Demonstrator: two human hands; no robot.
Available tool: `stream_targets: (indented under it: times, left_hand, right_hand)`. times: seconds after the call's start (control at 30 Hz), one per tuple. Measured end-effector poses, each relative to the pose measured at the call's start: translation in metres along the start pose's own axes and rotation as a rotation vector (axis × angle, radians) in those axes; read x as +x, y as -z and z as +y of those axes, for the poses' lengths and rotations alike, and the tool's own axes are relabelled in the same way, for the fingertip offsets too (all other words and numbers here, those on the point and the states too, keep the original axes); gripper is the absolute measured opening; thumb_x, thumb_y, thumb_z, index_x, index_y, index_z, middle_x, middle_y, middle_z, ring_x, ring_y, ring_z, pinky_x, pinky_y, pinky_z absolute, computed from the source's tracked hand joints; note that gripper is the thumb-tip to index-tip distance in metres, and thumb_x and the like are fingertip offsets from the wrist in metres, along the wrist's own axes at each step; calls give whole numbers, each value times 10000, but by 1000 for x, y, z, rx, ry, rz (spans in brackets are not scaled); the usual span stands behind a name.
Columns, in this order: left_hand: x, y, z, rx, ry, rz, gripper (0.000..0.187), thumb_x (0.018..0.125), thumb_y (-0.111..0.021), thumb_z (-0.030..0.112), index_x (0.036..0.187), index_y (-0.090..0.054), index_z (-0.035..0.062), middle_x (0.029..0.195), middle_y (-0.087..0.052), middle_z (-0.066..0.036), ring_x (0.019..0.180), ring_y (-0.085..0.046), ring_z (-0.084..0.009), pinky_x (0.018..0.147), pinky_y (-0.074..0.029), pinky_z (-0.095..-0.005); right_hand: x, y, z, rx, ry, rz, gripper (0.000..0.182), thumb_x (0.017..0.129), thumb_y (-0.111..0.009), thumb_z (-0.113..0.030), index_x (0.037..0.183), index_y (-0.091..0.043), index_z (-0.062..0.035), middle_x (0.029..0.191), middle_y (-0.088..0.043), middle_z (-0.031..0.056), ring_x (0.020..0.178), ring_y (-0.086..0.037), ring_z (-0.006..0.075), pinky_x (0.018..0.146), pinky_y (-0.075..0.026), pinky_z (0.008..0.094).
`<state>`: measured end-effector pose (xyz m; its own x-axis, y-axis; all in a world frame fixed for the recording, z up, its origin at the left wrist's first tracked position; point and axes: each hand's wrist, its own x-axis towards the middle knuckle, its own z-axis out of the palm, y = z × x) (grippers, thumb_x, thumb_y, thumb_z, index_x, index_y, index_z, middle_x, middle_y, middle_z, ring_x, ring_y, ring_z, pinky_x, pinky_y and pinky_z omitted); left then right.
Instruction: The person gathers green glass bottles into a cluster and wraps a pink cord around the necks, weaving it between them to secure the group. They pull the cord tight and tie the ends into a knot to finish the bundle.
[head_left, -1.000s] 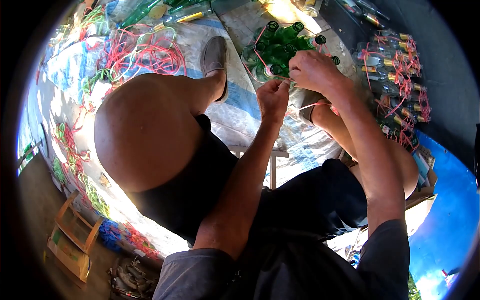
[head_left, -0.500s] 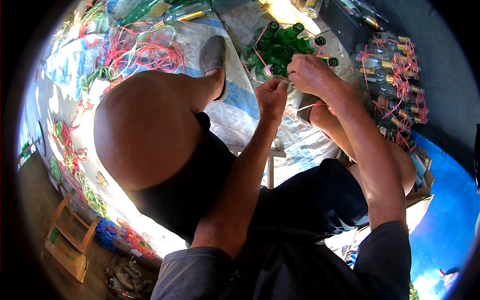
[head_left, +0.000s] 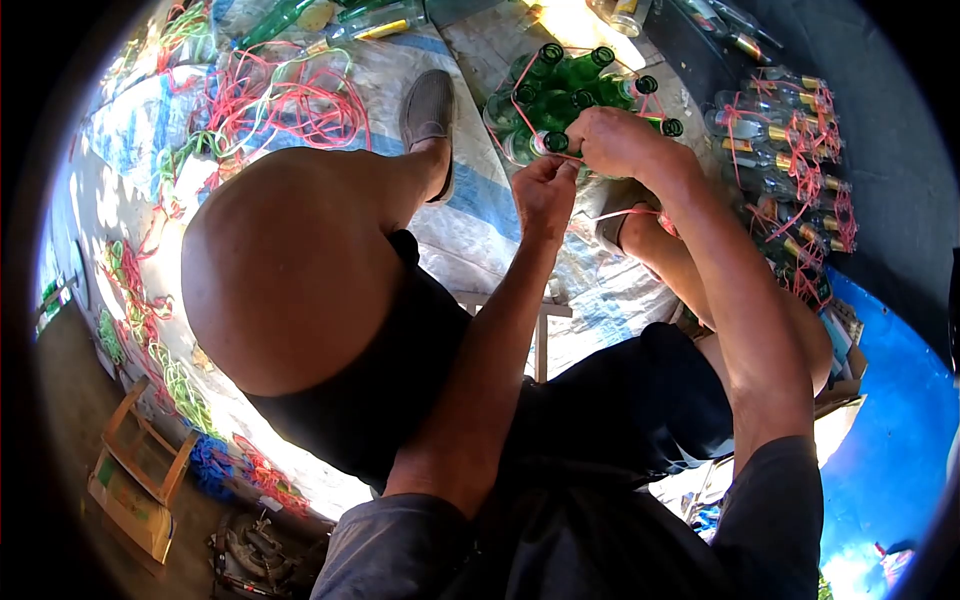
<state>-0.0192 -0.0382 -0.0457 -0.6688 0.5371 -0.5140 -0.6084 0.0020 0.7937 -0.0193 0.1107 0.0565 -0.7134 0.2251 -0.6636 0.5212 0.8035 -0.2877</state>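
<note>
Several green glass bottles [head_left: 560, 107] stand grouped on the ground sheet, with a pink plastic string [head_left: 508, 135] running around their necks. At the near edge of the group, my left hand [head_left: 545, 195] pinches the string between thumb and fingers. My right hand [head_left: 615, 140] is closed on the string too, just right of the left one and over the nearest bottles; its fingertips are partly hidden. A loose pink tail trails below the right wrist toward my right foot.
Bundles of clear bottles [head_left: 775, 150] tied with pink string lie at the right. Tangled pink and green string [head_left: 285, 105] covers the left of the sheet [head_left: 470, 225]. Loose bottles [head_left: 375, 25] lie at the far side. A wooden frame [head_left: 145, 445] stands lower left.
My right hand has shifted slightly left and closer to the bottle necks. The bottle group appears a little further right. My left hand keeps its pinch in nearly the same place.
</note>
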Motion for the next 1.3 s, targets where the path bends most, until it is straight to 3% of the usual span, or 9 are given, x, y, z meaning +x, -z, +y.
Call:
stream_targets:
  times: [0.43,0.53,0.73,0.87,1.07,1.3]
  left_hand:
    - [10,3,-11,183,44,105,300,898,-809,216,818,-741,-66,584,-579,-13,594,-477,-91,557,-403,-330]
    - [13,5,-17,158,44,65,190,938,-780,146,869,-772,-32,737,-598,73,648,-432,-37,569,-316,-255]
    - [12,3,-16,179,46,96,173,949,-760,130,869,-771,-23,737,-599,72,649,-427,-33,566,-311,-251]
    - [13,5,-20,210,-21,89,197,961,-748,148,854,-763,-17,713,-578,76,634,-416,-34,554,-308,-261]
    - [7,3,-16,269,-91,81,269,981,-732,189,807,-726,-16,666,-540,75,614,-409,-42,539,-311,-280]
    - [2,-3,-12,256,-150,63,309,991,-730,207,787,-702,-23,654,-542,66,613,-413,-47,538,-315,-284]
  right_hand:
    - [2,-8,13,142,55,31,348,826,-515,18,1022,-787,-74,943,-728,239,911,-693,412,777,-532,487]
    - [13,-18,23,139,71,4,329,825,-530,11,1006,-794,-66,915,-728,237,869,-699,396,750,-533,479]
    - [15,1,10,-115,183,-119,277,829,-597,-19,995,-812,-72,876,-739,221,810,-719,351,712,-540,463]
    - [13,5,5,-235,149,-126,258,820,-659,7,998,-819,-89,905,-754,190,853,-729,348,723,-548,459]
    - [-5,4,5,-345,248,52,144,820,-688,25,936,-723,-51,955,-705,154,976,-704,364,811,-550,476]
    - [-11,17,-8,-420,201,17,155,803,-712,24,937,-701,-53,959,-704,154,998,-701,363,833,-558,482]
